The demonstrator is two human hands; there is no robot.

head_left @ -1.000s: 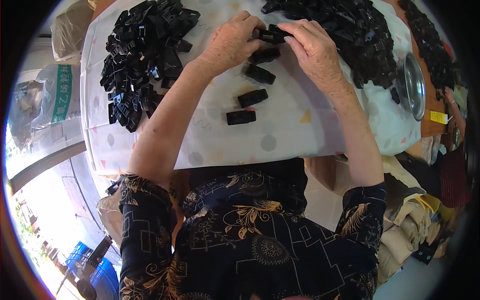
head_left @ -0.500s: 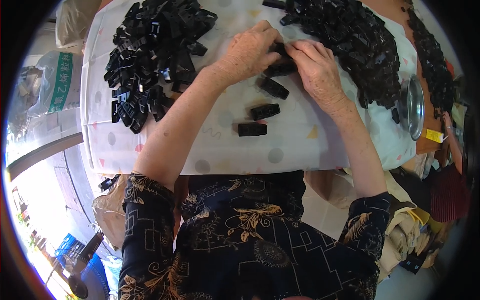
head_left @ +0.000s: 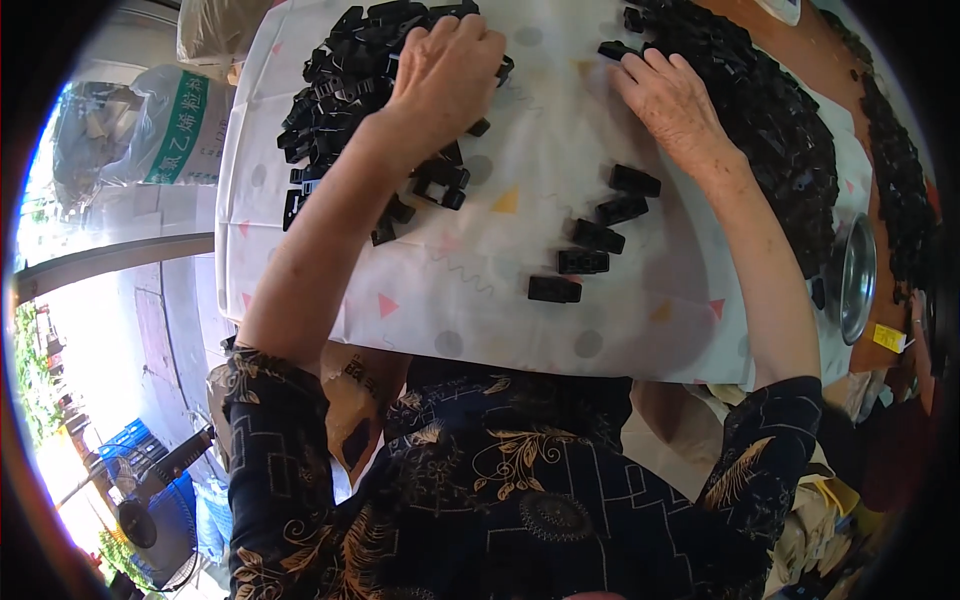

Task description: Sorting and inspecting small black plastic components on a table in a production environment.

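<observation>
My left hand (head_left: 450, 70) is over the pile of black plastic parts (head_left: 345, 85) at the left. Its fingers bend down and their tips are hidden; a black part shows beside them. At the edge of the right pile of dark plastic parts (head_left: 790, 140), my right hand (head_left: 668, 100) has its fingertips at a small black piece (head_left: 618, 50), fingers slightly apart. Between the arms, several block-shaped black plastic pieces (head_left: 583, 261) lie in a slanting row on the patterned white cloth (head_left: 480, 315). A frame-like black part (head_left: 440, 185) with an opening lies under my left wrist.
A round metal dish (head_left: 858, 278) stands at the table's right edge, near a yellow tag (head_left: 888, 337). Further right, more dark parts (head_left: 890, 150) lie on a brown surface. A plastic sack (head_left: 170, 125) and a fan (head_left: 150, 525) are at the left.
My hands have parted from working together over a black piece: left to the left pile, right to the right pile. One more piece shows in the row. The view has shifted.
</observation>
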